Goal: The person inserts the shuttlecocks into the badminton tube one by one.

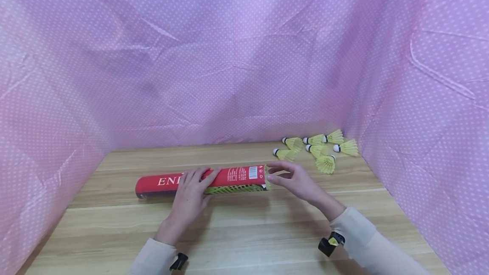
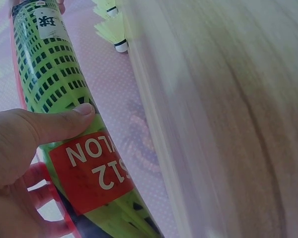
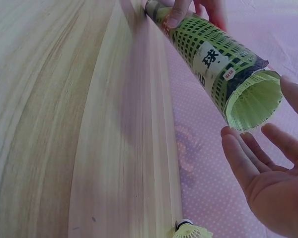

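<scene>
- Background: pink polka-dot cloth (image 1: 229, 63) stands behind and at both sides of the wooden table (image 1: 237, 232).
- Shuttlecock tube (image 1: 237, 174): placed roughly parallel to the table's far edge, mouth toward the right edge. Contact with the tabletop cannot be told.
- Mouth shuttlecock (image 3: 256, 101): yellow skirt protrudes slightly from the tube, rim outward.
- Left hand (image 1: 189, 196): curled round the tube's middle, thumb across its clear side.
- Right hand (image 1: 296, 181): fingers spread about the skirt rim; whether the tips pinch it cannot be told.
- Handling (judgement): steady the tube without squeezing it out of round. Align the skirt with the tube's axis and apply even fingertip force around the rim; one-sided force may bend the skirt.
- Quantities: tube, one; mouth shuttlecock, one; loose shuttlecocks (image 1: 326, 164) near the far right corner, seven; hands, two. Tube contents cannot be counted.
</scene>
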### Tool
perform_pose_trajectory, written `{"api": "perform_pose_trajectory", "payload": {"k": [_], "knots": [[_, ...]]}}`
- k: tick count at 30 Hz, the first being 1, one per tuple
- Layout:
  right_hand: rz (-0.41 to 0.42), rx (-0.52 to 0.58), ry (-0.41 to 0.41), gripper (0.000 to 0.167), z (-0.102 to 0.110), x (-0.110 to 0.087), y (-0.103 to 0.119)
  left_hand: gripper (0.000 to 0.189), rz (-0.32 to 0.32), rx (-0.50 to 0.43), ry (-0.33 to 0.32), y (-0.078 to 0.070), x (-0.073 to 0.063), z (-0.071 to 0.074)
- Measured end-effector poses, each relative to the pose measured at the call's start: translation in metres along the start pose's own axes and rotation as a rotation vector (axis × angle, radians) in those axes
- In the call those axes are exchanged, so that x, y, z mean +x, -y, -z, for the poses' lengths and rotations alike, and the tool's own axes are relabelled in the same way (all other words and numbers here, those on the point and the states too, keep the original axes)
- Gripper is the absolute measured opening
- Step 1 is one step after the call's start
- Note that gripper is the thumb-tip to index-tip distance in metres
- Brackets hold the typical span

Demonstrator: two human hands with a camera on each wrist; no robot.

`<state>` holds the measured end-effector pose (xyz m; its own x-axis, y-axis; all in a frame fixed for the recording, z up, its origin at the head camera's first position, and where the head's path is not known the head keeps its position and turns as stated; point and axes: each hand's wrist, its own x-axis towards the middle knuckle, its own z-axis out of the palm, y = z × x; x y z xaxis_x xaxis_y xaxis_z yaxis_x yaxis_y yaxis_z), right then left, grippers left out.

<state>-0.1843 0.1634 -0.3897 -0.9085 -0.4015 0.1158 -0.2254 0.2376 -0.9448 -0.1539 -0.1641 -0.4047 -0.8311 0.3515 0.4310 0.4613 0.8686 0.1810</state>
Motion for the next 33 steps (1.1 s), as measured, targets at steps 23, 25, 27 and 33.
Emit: {"api": "perform_pose_trajectory", "payload": {"k": [23, 25, 27, 33], "knots": [[-0.032, -0.019, 0.014, 0.048, -0.0041, 0.0002, 0.0041, 0.093, -0.014, 0.006, -0.016, 0.0005, -0.0011, -0.0018], [-0.033, -0.017, 0.015, 0.048, -0.0044, 0.0004, 0.0046, 0.093, -0.014, 0.005, -0.019, 0.0006, -0.001, -0.0018], [-0.036, -0.018, 0.013, 0.048, -0.0049, 0.0007, 0.0048, 0.093, -0.013, 0.0, -0.019, 0.0007, -0.001, -0.0017], [-0.046, -0.012, 0.011, 0.049, -0.0054, 0.0011, 0.0051, 0.093, -0.012, -0.004, -0.019, 0.0009, -0.0004, -0.0015]]}}
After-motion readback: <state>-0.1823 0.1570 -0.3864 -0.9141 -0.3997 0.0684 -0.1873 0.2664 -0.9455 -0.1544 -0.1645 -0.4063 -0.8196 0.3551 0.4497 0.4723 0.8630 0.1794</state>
